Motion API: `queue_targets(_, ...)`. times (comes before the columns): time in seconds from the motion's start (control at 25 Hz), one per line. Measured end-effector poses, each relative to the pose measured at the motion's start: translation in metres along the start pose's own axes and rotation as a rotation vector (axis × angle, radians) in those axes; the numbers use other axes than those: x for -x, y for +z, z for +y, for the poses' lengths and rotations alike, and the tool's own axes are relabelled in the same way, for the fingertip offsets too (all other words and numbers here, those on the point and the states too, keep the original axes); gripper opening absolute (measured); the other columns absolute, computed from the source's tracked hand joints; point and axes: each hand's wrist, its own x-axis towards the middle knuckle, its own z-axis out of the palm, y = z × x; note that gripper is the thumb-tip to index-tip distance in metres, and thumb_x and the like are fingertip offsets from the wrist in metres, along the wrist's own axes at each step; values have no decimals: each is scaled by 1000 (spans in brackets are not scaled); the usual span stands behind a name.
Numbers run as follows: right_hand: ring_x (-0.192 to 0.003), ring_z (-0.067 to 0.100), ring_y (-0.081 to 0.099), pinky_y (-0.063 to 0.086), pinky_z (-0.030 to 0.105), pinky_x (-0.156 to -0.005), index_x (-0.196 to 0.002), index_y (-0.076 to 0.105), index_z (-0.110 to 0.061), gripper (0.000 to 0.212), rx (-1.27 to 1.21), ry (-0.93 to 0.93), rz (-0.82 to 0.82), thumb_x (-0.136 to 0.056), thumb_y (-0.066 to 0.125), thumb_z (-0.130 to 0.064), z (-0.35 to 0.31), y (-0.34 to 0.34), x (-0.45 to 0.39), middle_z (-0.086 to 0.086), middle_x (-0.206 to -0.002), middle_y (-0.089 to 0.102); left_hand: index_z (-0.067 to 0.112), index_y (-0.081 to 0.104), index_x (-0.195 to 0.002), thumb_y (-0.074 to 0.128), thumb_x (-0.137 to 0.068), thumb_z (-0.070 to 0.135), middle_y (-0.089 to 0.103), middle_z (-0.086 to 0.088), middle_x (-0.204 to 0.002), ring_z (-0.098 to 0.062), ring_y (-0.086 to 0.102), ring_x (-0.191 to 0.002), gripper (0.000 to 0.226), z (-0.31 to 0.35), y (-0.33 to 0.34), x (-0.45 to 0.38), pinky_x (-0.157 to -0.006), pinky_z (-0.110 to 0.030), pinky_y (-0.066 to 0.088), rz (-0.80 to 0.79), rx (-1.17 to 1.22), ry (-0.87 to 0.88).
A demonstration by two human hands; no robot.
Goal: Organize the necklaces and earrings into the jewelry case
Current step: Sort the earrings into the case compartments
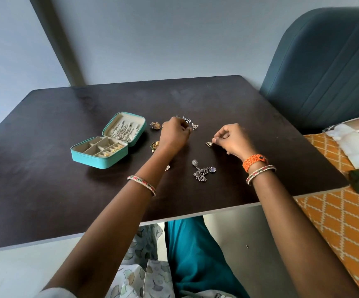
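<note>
Centrally, my right hand (232, 139) pinches a flat triangular earring (209, 144), apex up-left; my left hand (175, 134), fingers curled, reaches its twin (194, 126); grip unclear

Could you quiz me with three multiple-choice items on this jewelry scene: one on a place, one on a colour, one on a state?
1. Where is the jewelry case relative to the person's hands?
A. To their left
B. To their right
C. Between them

2. What colour is the case's outside?
A. Red
B. Turquoise
C. Black

3. What is the right hand doing?
A. Lying flat on the table
B. Pinching a triangle earring
C. Closing the case lid

Answers: 1 A, the case sits on the table left of the left hand. 2 B, its outer walls are turquoise. 3 B, the fingertips pinch the triangle earring, while the lid stands open.
</note>
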Motion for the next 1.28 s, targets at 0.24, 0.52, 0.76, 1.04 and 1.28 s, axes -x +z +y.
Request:
queue_targets(0.24, -49, 12, 52, 43, 20, -46, -65, 63, -16, 19, -2, 26, -7, -81, 72, -19, 2, 1, -26, -5, -54, 56, 6, 70, -94, 67, -85, 29, 67, -17, -103, -36, 61, -98, 25, 8, 17, -38, -72, -33, 44, 19, -117, -9)
queue_targets(0.52, -50, 15, 47, 35, 20, -39, -65, 61, -20, 20, -106, 37, -73, -82, 71, -21, 8, 4, -39, -2, -54, 51, -1, 66, -100, 60, -85, 14, 62, -23, -109, -43, 58, -101, 22, 18, 29, -50, -79, -39, 48, -31, -238, 1)
queue_targets(0.76, -54, 7, 43, 33, 12, -36, -71, 59, -16, 22, -236, 139, -230, -90, 62, -29, -2, -9, -36, 1, -69, 55, -1, 67, -92, 68, -85, 18, 67, -14, -90, -26, 60, -89, 20, 14, 21, -44, -70, -25, 39, -111, -96, 52)
queue_targets(1.04, -52, 6, 38, 27, 13, -34, -89, 59, -11, 10, -575, 227, -550, -95, 52, -16, -20, -22, -23, 0, -74, 53, 13, 56, -69, 70, -83, 12, 55, -2, -65, -9, 48, -57, 20, 25, -7, -11, -45, -15, 40, -323, 428, 33)
queue_targets(1.28, -42, 2, 41, 26, 12, -31, -84, 60, -14, 19, -402, 211, -708, -98, 46, -12, -33, -8, -17, 4, -74, 57, 13, 56, -70, 72, -82, 17, 55, -1, -60, -4, 49, -49, 20, 3, -16, 5, -43, -13, 43, -355, 321, 9)
